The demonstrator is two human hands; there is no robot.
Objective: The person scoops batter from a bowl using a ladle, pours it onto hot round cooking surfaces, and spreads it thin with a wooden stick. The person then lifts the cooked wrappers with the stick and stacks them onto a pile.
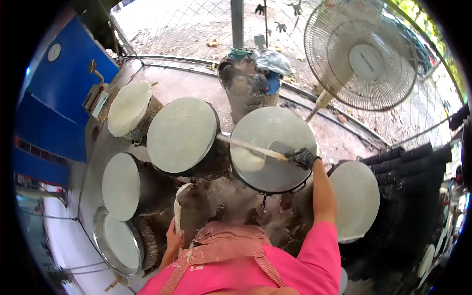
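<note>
Right of centre in the frame, the right hand [303, 158], in a dark glove, is closing its fingers around the end of a long wooden stick [260, 148]. The stick is lying across the view above a large round vessel [268, 191] with a smooth pale surface, its far end reaching past the left rim; whether it is touching the surface, I cannot tell. At lower left of centre, the left hand [175, 239] is curling around the bottom of a pale-coated stick [178, 209], which is pointing upward with a slightly bent tip.

Another round pale-topped vessel [182, 135] is standing just left of the middle one, and a third [355, 201] is sitting at right, beyond the pink sleeve [319, 248]. At lower left, a basin with a shiny rim [134, 238] is resting. A fan [366, 61] is standing at upper right.
</note>
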